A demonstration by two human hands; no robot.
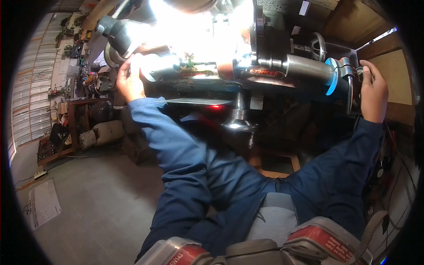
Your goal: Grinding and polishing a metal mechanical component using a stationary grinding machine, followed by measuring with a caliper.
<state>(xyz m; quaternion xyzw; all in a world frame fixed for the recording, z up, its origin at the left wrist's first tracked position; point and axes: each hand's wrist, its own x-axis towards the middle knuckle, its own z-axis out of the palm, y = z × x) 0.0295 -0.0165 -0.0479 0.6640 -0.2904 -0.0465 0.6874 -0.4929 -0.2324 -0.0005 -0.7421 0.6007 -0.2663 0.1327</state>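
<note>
1. The left hand (129, 78) was curled around a metal cylinder (161, 67) at the lathe's (265, 73) left end.
2. The right hand (373, 90) was clamped on the tailstock handwheel (351, 84).
3. Judged: an adjusting step was in hand; steady handwheel turning would be called for.

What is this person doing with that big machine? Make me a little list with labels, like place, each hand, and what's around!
Place: a workshop with a grey concrete floor
Machine: a metal lathe, brightly lit at its middle
Left hand: on the lathe's left end, beside a shiny cylinder
Right hand: on the handwheel at the right end
Clothing: blue sleeves
Around: cluttered wooden bench on the left
</note>
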